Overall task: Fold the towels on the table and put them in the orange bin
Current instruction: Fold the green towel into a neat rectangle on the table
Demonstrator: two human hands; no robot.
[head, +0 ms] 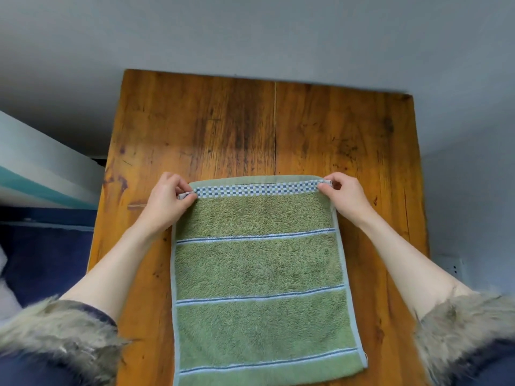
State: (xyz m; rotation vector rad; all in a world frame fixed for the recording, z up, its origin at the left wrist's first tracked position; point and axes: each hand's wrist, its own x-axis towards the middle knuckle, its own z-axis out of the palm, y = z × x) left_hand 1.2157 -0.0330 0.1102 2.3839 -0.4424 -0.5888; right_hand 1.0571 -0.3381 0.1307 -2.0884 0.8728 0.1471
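One green terry towel (257, 277) is held at its far corners on a worn brown wooden table (223, 129).

The towel is laid flat on the near half of the table, its near edge cut off by the frame; it is crossed by three thin blue-and-white stripes and edged at the far end by one blue-and-white checked band; the far left corner is pinched between thumb and fingers of the left hand (167, 200); the far right corner is pinched likewise by the right hand (345, 196); two fur-trimmed dark sleeves (64, 338) are seen; one towel is counted.
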